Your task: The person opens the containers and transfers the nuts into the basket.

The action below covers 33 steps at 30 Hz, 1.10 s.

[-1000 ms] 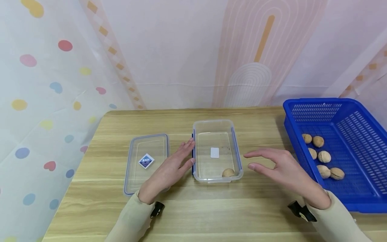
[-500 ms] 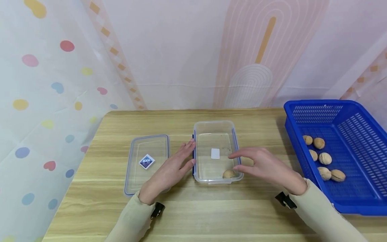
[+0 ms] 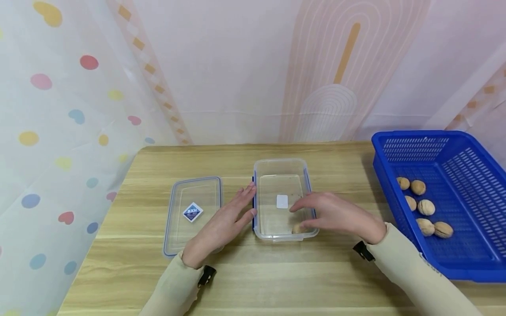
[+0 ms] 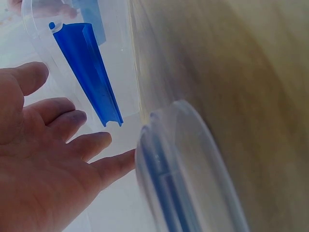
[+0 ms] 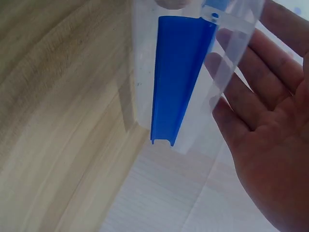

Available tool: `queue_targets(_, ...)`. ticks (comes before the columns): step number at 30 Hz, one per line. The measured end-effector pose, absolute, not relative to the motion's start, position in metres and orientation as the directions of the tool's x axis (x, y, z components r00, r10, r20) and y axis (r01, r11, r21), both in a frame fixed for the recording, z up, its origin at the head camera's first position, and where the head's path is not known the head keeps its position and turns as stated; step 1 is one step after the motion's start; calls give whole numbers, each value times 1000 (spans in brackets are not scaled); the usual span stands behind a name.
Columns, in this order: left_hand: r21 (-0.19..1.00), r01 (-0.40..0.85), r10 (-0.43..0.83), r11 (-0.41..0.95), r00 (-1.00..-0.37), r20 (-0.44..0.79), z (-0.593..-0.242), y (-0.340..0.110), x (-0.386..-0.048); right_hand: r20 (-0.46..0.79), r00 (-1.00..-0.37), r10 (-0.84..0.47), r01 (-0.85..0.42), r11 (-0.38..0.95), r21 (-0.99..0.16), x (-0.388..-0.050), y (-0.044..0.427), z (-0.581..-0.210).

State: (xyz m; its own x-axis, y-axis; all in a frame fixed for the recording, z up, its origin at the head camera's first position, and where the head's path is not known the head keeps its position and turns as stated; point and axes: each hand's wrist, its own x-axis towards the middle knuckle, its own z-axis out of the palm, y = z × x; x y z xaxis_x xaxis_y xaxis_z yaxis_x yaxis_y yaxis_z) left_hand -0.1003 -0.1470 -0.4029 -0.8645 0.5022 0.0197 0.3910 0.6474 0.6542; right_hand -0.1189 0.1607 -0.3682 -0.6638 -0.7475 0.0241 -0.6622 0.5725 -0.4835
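A clear plastic food container with blue side latches stands uncovered in the middle of the table. One walnut lies in its near right corner, partly covered by my right thumb. My right hand reaches over the right wall, fingers and thumb apart inside the container above the walnut. In the right wrist view, the fingers show around the clear wall beside the hanging blue latch. My left hand rests its loosely extended fingertips against the container's left wall, beside the other latch.
The clear lid with a blue seal and a diamond sticker lies left of the container, partly under my left hand. At the right, a blue plastic basket holds several walnuts. A patterned cloth hangs behind the table.
My right hand has moved left, from the space between basket and container to over the container's right wall. My left hand stays at the left wall. The walnut lies in the same corner.
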Motion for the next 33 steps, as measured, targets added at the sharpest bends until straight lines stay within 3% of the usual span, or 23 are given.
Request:
queue_targets(9,649,397,504,649,-863,25,-401,-146,-102,-41,-581,-813,-738,548,-395,-128,154,-369)
queue_targets(21,646,393,500,654,-866,20,-401,-145,-102,-180,-574,-799,-742,600,-300,-130,144,-365)
queue_targets(33,649,385,497,656,-867,12,-400,-146,-99,-120,-545,-830,-773,552,-313,-129,146,-371)
